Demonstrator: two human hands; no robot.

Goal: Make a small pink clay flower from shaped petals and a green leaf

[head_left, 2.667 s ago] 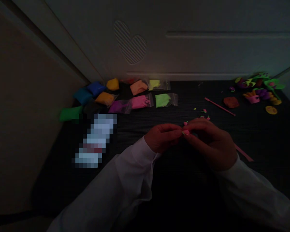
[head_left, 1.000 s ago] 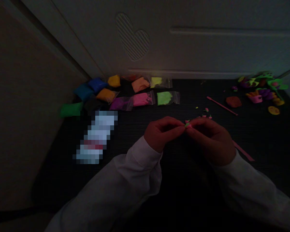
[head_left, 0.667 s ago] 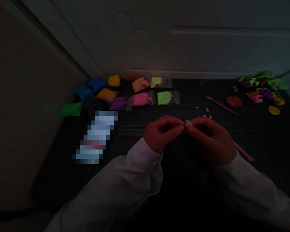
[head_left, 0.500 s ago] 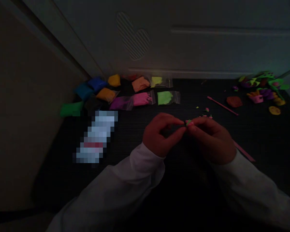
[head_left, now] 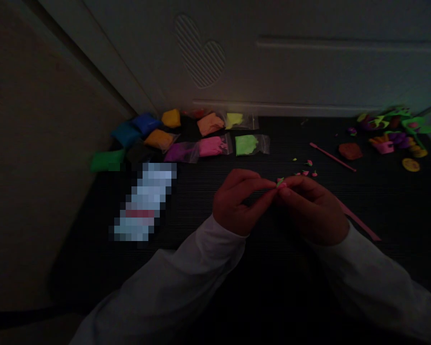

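Between the fingertips of both hands sits a small pink and green clay piece [head_left: 281, 184], partly covered by the fingers. My right hand [head_left: 314, 206] pinches it with thumb and forefinger. From the other side, the closed thumb and forefinger of my left hand [head_left: 239, 199] meet its green part. Just beyond the hands lie several tiny pink and green clay bits [head_left: 305, 173]. A pink flat-ended modelling tool [head_left: 366, 225] shows partly behind my right wrist, and a thin pink modelling stick [head_left: 332, 156] lies farther back.
Bags of coloured clay, among them a light green clay bag [head_left: 246, 144], line the back left. A phone with a lit, blurred screen [head_left: 143, 203] lies left. At right are a brown clay lump [head_left: 350, 151], a yellow disc [head_left: 411, 165] and colourful clay figures [head_left: 382, 144]. The light is dim.
My left thumb and forefinger have closed in on the green part, moving slightly right. My right hand keeps its pinch. The whole view has shifted slightly.
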